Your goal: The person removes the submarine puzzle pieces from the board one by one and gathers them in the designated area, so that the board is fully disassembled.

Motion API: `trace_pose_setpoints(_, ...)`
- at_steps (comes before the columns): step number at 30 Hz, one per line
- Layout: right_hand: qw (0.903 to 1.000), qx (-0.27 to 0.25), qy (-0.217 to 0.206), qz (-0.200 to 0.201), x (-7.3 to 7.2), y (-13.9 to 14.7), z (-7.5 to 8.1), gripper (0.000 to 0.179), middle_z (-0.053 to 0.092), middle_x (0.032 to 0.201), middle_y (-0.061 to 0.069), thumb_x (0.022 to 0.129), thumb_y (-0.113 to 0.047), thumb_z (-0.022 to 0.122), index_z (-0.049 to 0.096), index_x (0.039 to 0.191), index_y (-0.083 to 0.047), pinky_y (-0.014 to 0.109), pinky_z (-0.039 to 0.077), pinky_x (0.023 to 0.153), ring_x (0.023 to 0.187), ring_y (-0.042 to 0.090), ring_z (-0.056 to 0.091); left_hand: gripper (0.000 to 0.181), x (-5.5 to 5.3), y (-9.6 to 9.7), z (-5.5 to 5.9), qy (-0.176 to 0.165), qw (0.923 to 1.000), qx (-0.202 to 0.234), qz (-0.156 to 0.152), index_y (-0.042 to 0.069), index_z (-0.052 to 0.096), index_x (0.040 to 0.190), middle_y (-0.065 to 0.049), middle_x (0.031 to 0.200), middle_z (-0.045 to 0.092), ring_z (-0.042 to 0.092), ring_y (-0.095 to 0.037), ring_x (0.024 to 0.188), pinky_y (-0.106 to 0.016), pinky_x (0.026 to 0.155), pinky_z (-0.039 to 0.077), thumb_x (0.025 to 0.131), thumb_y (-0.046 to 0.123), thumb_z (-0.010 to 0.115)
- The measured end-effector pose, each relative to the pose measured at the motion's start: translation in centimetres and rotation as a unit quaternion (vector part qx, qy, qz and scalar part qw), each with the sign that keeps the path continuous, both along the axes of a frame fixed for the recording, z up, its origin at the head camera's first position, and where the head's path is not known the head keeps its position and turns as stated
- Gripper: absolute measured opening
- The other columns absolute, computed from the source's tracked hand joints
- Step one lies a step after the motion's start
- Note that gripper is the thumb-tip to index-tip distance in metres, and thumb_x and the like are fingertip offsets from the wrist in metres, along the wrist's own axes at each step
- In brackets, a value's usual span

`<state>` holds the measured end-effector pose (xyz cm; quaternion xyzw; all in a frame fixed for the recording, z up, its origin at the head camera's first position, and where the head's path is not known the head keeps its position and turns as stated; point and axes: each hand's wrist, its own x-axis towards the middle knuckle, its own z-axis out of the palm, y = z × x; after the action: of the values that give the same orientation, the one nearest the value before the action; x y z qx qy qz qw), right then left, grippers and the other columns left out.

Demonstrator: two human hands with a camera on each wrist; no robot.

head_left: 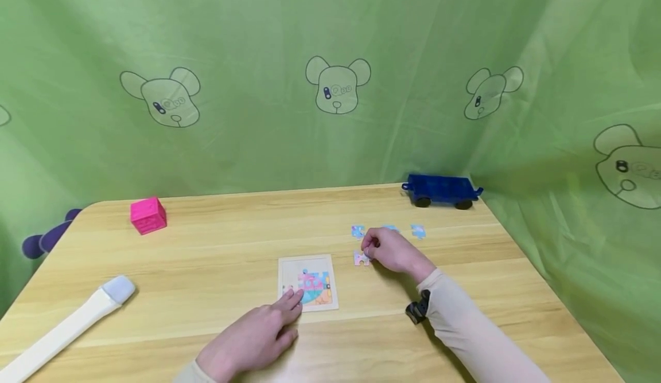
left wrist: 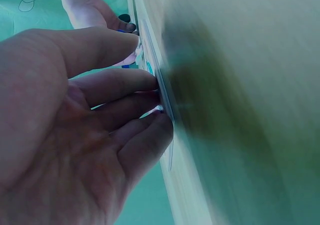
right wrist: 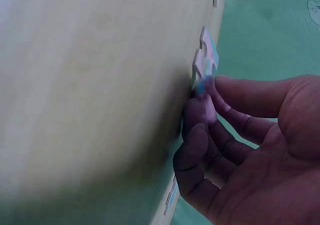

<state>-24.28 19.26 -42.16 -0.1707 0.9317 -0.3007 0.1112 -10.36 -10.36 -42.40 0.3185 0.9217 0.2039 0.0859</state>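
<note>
A square puzzle board (head_left: pixel 308 257) with a pale frame lies on the table, its lower right part filled with colourful pieces. My left hand (head_left: pixel 256 331) rests with its fingertips on the board's lower left edge; in the left wrist view the fingers (left wrist: pixel 145 145) are loosely bent against that edge. To the right of the board, my right hand (head_left: pixel 391 250) pinches a small pink and blue jigsaw piece (right wrist: pixel 208 105) between thumb and fingers. Right beside it lies a pink jigsaw piece (head_left: pixel 360 261). Behind the hand are more jigsaw pieces (head_left: pixel 418 231), one partly hidden by it.
A blue toy wagon (head_left: pixel 443 190) with black wheels stands at the table's back right. At the back left sits a pink cube (head_left: pixel 148 215). A long white handle-like object (head_left: pixel 67 328) lies front left. Green curtain (head_left: pixel 258 142) hangs behind and at the right.
</note>
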Motion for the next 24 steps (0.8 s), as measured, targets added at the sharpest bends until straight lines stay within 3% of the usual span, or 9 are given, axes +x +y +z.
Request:
trace_pose_setpoints(8,0.9996,-0.009,0.019,-0.016,0.3,-0.9,0.1,0.007,0.057,0.082,0.001,0.096,-0.01,0.061,0.063,0.089,-0.009,0.033,0.047,0.066,0.074,0.018,0.053,0.045,0.0,0.0,0.0,-0.006,1.0,0.0,0.003,-0.004,0.053,0.137,-0.013,0.151,0.039,0.036,-0.028,0.139,-0.046,0.109,0.036,0.1,0.021,0.057)
trace_pose_setpoints(14,0.9944,-0.017,0.062,0.084,1.6,-3.6,0.6,0.004,0.057,0.088,-0.004,0.093,-0.01,0.066,0.066,0.096,-0.009,0.031,0.05,0.074,0.081,0.013,0.054,0.045,0.0,0.0,0.0,-0.005,1.0,0.006,0.002,-0.004,0.053,0.137,-0.014,0.151,0.04,0.037,-0.029,0.138,-0.046,0.109,0.036,0.099,0.021,0.057)
trace_pose_setpoints(17,0.9901,-0.004,0.06,0.127,2.2,-5.1,0.7,0.008,0.057,0.089,-0.004,0.091,-0.01,0.068,0.066,0.099,-0.009,0.032,0.05,0.076,0.082,0.012,0.054,0.045,-0.1,0.0,0.0,0.002,1.0,0.007,-0.002,-0.004,0.054,0.137,-0.014,0.15,0.04,0.038,-0.029,0.138,-0.046,0.108,0.037,0.099,0.02,0.057)
trace_pose_setpoints(24,0.9869,0.033,0.048,0.151,2.9,-7.8,0.5,0.014,0.055,0.092,-0.003,0.091,-0.013,0.07,0.067,0.104,-0.009,0.031,0.048,0.076,0.083,0.013,0.053,0.043,0.0,-0.1,-0.1,0.005,1.0,0.007,-0.003,-0.002,0.055,0.137,-0.014,0.15,0.041,0.038,-0.029,0.137,-0.045,0.108,0.037,0.1,0.02,0.057)
